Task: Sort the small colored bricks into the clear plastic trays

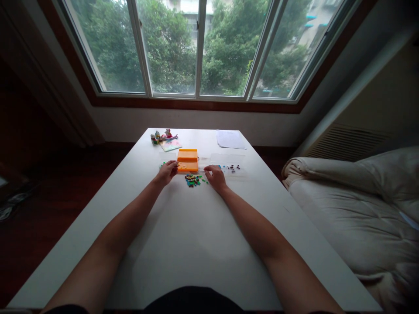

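Observation:
My left hand (167, 172) is at the left edge of an open orange plastic box (187, 159), its fingertips pinched together. Whatever lies between them is too small to make out. A few small yellowish pieces rest in the front half of the box. To the right of it, my right hand (215, 175) hovers low or rests by a clear plastic tray (240, 159), fingers curled and pressed together; what they hold, if anything, is hidden. Between both hands, just in front of the box, lies a pile of small mixed-colour building bricks (193, 180).
Dark small pieces (233, 168) lie in the clear tray on the right. Toward the back of the white table (196, 235) are colourful assembled figures (163, 136), a pastel booklet (171, 145) and white paper sheets (231, 139). A pale sofa (353, 205) stands right of the table.

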The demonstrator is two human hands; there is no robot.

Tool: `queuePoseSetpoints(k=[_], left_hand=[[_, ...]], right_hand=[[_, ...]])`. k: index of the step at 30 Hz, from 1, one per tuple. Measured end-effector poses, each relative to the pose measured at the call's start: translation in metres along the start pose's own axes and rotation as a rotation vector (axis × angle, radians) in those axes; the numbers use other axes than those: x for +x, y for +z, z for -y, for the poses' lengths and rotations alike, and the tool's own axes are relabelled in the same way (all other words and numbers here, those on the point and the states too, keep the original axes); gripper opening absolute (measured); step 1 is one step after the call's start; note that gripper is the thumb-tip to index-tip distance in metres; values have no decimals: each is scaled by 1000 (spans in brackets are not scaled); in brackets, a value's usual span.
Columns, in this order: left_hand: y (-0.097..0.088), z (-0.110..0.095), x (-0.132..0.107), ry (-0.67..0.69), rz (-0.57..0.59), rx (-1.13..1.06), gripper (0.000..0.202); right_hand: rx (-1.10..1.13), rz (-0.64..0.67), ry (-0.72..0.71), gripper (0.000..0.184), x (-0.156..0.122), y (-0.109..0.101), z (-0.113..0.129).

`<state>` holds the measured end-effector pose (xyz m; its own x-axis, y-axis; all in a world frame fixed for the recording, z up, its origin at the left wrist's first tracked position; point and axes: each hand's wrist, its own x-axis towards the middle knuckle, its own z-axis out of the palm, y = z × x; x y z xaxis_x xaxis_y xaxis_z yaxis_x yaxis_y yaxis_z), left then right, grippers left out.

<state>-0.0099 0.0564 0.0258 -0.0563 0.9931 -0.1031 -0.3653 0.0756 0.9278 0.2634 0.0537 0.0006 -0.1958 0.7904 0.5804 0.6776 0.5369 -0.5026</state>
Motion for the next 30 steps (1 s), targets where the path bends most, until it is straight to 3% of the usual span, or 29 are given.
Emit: queuePoseSetpoints(k=[3, 11, 19, 26, 30], left_hand=[[1, -3, 9, -83, -27, -46, 19], [20, 5, 24, -100, -50, -145, 17], [35, 0, 48, -187, -162, -129, 6], [43, -8, 53, -78, -70, 103, 40], [50, -8, 46, -31, -2, 146, 44]], right_hand=[[-2, 0, 9, 15, 0, 0, -1], [0, -6, 3, 14, -1, -1, -1], [2, -6, 9, 14, -1, -2, -1], [9, -4, 21, 14, -1, -1, -3], [3, -13, 12, 14, 0, 0, -3]])
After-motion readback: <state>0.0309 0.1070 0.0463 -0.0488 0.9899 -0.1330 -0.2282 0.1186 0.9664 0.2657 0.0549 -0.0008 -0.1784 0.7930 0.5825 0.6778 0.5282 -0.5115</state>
